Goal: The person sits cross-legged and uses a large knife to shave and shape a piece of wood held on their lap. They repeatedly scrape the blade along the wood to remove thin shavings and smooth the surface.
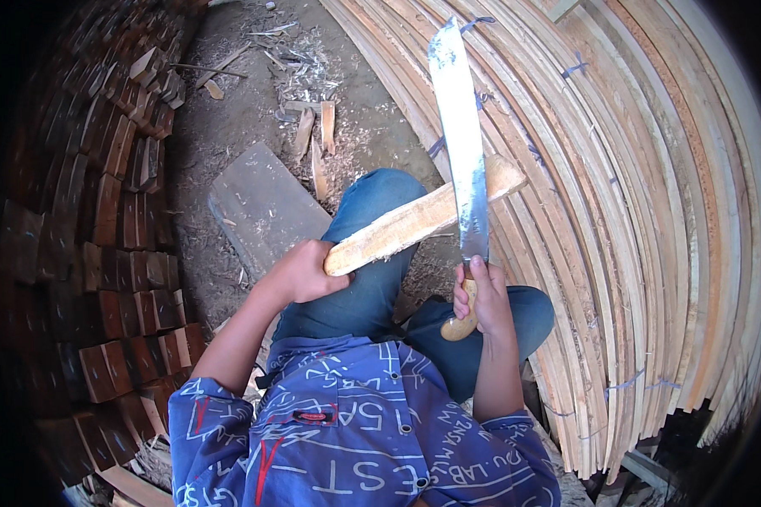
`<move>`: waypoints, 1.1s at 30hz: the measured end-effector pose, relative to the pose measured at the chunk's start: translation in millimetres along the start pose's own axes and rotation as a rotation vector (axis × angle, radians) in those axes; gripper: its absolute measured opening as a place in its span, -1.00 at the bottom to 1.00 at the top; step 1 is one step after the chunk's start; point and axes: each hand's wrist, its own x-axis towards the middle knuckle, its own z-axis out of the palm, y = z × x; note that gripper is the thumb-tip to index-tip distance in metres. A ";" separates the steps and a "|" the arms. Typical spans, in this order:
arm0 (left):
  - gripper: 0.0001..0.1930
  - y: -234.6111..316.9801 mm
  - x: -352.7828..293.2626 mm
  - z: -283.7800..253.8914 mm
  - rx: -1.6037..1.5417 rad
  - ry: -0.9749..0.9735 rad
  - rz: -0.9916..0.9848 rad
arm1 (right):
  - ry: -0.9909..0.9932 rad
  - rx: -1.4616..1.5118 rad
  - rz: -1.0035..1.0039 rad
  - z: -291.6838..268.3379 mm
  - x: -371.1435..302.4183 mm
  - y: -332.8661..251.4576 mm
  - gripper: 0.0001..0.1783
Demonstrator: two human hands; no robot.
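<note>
A machete (458, 110) with a long, shiny blade points up and away from me. Round its pale wooden handle (463, 317) the fingers of my right hand (487, 297) are closed. My left hand (306, 272) grips the near end of a rough piece of wood (397, 226), which slants up to the right above my bent knee. The blade crosses in front of this wood near its far end; I cannot tell whether they touch.
Long wooden strips (600, 220), tied in bundles with blue bands, are stacked along the right. Dark cut wood blocks (114, 279) are piled on the left. On the dirt floor ahead lie a flat grey board (266, 203), wood offcuts (327, 127) and shavings.
</note>
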 end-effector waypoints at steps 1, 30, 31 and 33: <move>-0.54 -2.5 0.5 0.4 0.004 -0.009 0.006 | -0.037 -0.037 0.015 9.5 -3.1 8.5 -0.48; -0.63 -4.4 8.7 -11.6 -0.062 -0.143 -0.030 | 0.053 0.049 0.068 27.6 -21.9 5.3 -0.52; -0.60 -4.4 8.8 -11.7 -0.041 -0.148 -0.028 | 0.016 -0.003 0.071 30.9 -24.8 12.8 -0.53; -0.60 -8.4 9.8 -10.2 -0.076 -0.156 -0.031 | -0.023 -0.067 0.076 32.1 -26.3 18.2 -0.53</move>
